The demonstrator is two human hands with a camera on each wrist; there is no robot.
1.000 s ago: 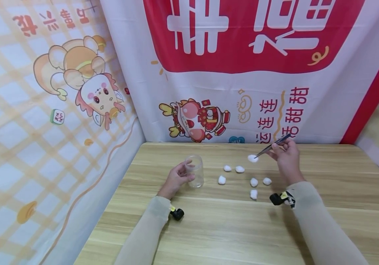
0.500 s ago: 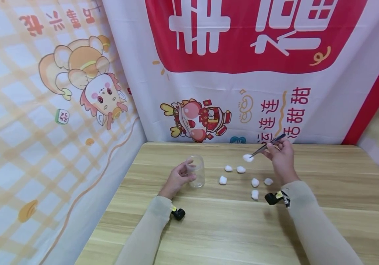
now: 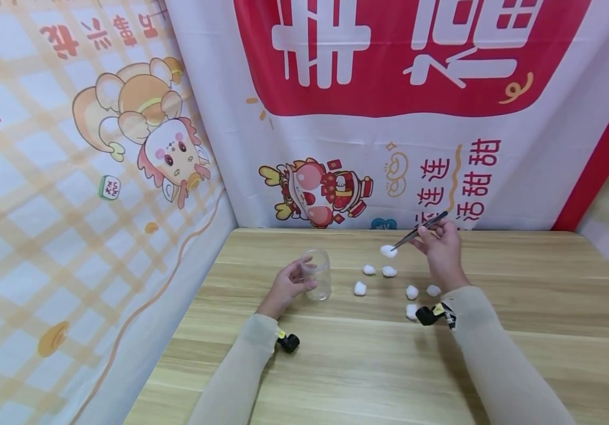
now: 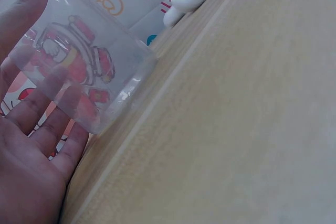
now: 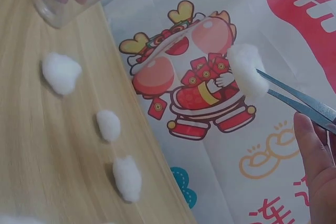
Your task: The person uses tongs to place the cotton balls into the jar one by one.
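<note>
At the far left a patterned cloth wall [image 3: 91,195] drops right down to the counter [image 3: 368,366] edge, so there is no spare room on that side. Just inside it the left hand [image 3: 283,288] has its grip curled round a clear plastic jar [image 3: 318,281], which stands upright on the counter; in the left wrist view the fingers [image 4: 31,114] show through its wall. The jar looks light, so a nudge at its rim could tip or slide it if that hold loosens.

Between jar and right hand lie loose cotton balls [image 3: 360,288], apart from each other and near the path across. A low sweep could scatter them.

Higher up, the held cotton ball [image 3: 388,251] hangs clear above the counter, caught at the tips of the tweezers [image 3: 420,229]. The right hand [image 3: 441,252] has its grip pinching the tweezers' shafts. The tips bite only the edge of the fluff [image 5: 247,72], so it may slip out if the squeeze eases, or snag and cling on release.

Behind, the banner [image 3: 389,118] stands close to the tweezers; open room lies toward the near edge and to the right.
</note>
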